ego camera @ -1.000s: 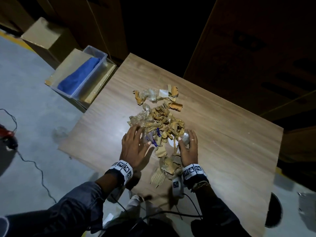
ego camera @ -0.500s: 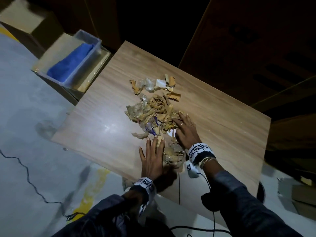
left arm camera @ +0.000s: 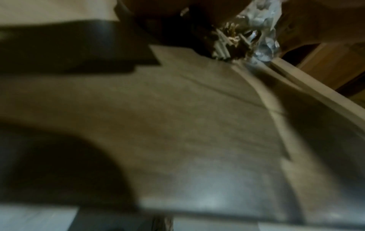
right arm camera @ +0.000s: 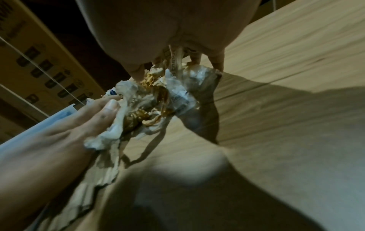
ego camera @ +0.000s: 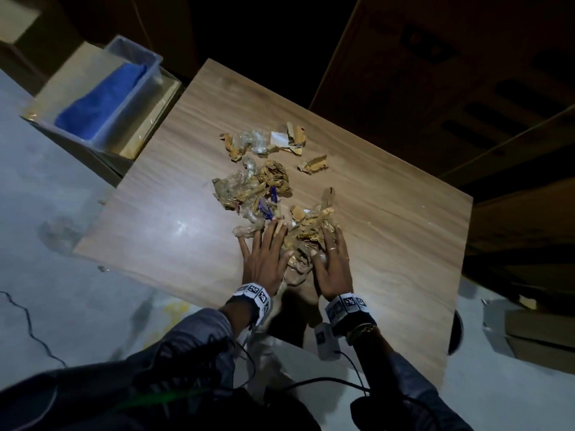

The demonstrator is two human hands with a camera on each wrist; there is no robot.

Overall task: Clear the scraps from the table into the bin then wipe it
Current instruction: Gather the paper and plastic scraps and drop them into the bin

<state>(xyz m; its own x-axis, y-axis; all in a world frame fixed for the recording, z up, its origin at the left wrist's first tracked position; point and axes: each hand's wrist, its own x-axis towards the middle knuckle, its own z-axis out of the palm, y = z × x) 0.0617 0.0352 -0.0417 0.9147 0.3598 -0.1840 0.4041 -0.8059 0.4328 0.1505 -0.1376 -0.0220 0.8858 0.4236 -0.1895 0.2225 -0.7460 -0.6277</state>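
Note:
Torn cardboard and crumpled plastic scraps (ego camera: 253, 188) lie in loose heaps on the wooden table (ego camera: 174, 219). A separate clump (ego camera: 303, 241) sits near the front edge, squeezed between my two hands. My left hand (ego camera: 264, 241) lies flat on the table, its straight fingers pressing the clump's left side. My right hand (ego camera: 325, 241) arches over the clump's right side, thumb and fingertips touching it. The right wrist view shows the clump (right arm camera: 154, 100) between my right hand (right arm camera: 177, 68) and the left hand (right arm camera: 79, 125). The left wrist view is blurred, with scraps (left arm camera: 247, 36) at its top.
A clear plastic tub (ego camera: 149, 73) holding a blue cloth (ego camera: 102, 101) stands on a cardboard box off the table's left side. More scraps (ego camera: 264, 141) lie farther back. Large cartons stand behind and to the right. A dark round object (ego camera: 455, 331) sits by the table's right corner.
The right hand has dragged part of the pile toward the front edge, splitting it off. The left hand has moved in against that clump, so both hands now flank it.

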